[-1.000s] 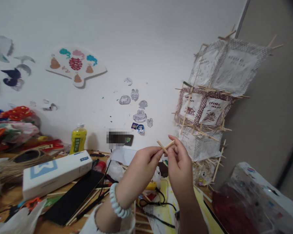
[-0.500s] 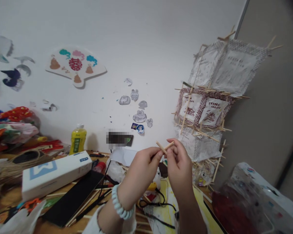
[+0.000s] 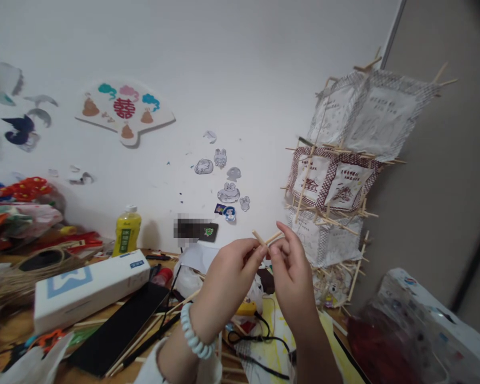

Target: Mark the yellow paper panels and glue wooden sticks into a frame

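Two thin wooden sticks (image 3: 272, 238) cross in a V shape between my hands, raised above the cluttered table. My left hand (image 3: 237, 269), with a pale beaded bracelet (image 3: 192, 332) on the wrist, pinches them near the crossing with thumb and finger. From the right, the thumb of my right hand (image 3: 291, 266) presses close to the same crossing, its forefinger lifted off and pointing up. Fingers hide the lower parts of the sticks. Behind the right hand rises a tiered lantern of wooden sticks and drawn paper panels (image 3: 346, 178).
On the left lie a long white box (image 3: 92, 288), a black flat slab (image 3: 120, 328), a yellow bottle (image 3: 127, 229) and a twine coil (image 3: 20, 280). A black cable (image 3: 260, 338) curls below my hands. Clear plastic packaging (image 3: 416, 314) sits at right.
Both hands have shifted slightly left with the sticks. My right forefinger has lifted away from the right-hand stick.
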### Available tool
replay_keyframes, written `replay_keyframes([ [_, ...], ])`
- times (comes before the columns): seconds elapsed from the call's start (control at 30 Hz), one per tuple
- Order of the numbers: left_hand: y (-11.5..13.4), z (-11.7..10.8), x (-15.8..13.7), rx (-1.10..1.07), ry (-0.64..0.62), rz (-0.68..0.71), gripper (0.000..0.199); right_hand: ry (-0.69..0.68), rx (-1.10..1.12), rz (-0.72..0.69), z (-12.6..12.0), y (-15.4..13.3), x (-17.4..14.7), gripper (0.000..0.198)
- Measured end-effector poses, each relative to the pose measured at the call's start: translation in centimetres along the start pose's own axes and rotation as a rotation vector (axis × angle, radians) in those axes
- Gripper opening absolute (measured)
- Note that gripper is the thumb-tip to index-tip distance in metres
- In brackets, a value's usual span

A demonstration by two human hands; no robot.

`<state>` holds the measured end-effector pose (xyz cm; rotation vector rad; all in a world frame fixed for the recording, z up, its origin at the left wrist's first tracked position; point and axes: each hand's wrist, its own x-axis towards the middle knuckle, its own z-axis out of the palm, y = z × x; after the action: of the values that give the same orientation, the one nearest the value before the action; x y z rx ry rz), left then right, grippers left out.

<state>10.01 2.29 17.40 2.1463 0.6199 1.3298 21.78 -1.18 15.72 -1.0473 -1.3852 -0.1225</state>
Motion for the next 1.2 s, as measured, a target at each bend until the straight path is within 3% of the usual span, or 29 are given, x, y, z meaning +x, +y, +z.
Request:
replay_keyframes([
  [0.17, -0.1, -0.6, 0.2, 0.047, 0.056, 0.046, 0.027, -0.075, -0.024, 0.01, -0.2, 0.6, 0.0, 0.032],
  [0.4, -0.3, -1.4, 0.1, -0.064, -0.123, -0.014, 0.025, -0.158, -0.05, 0.012, -0.7, 0.3, -0.1, 0.029],
  [0.6, -0.4, -2.2, -0.2, -0.042, -0.143, 0.071, 0.018, -0.139, -0.171, -0.197, -1.4, -0.7, 0.1, 0.019],
  [0.8, 0.3, -3.2, -0.8, -0.084, -0.348, -0.003, 0.03, -0.231, -0.197, -0.386, -1.9, -1.8, 0.2, 0.02],
  [1.2, 0.6, -2.9, -1.1, -0.239, -0.508, -0.105, 0.028, -0.237, -0.253, -0.43, -2.1, -1.8, -0.1, 0.02],
])
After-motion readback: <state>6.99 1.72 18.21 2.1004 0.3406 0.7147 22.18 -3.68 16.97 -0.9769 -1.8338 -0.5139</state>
